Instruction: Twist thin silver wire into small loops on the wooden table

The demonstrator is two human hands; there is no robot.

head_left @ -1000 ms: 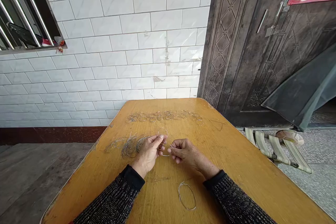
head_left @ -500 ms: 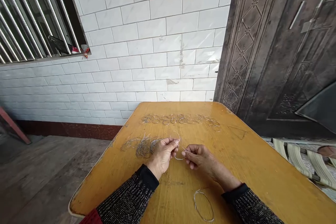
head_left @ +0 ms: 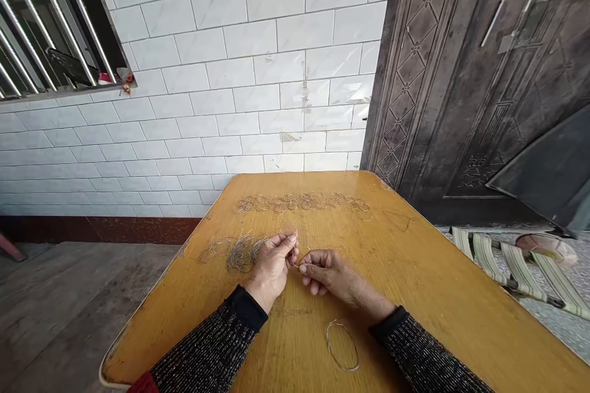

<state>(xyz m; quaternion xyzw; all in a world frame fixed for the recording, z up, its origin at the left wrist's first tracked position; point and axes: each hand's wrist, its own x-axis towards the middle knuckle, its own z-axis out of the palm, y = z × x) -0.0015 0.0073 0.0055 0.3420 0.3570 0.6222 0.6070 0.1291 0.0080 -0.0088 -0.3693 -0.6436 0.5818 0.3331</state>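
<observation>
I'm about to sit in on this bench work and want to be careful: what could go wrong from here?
The thin wire is pinched at the fingertips of the left hand and right hand, so the grip could slip and an end might prick a finger.

The tangled wire pile lies right beside the left hand, which might snag it.

The single loop lies near the right sleeve, which could brush it aside.

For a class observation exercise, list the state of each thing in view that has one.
Held wire: curved
Left hand: pinching held wire
Right hand: pinching held wire
Wire pile: tangled
Far wire loops: overlapping, in a row
Near wire loop: lying unheld
Window: barred
Door: cannot tell
</observation>
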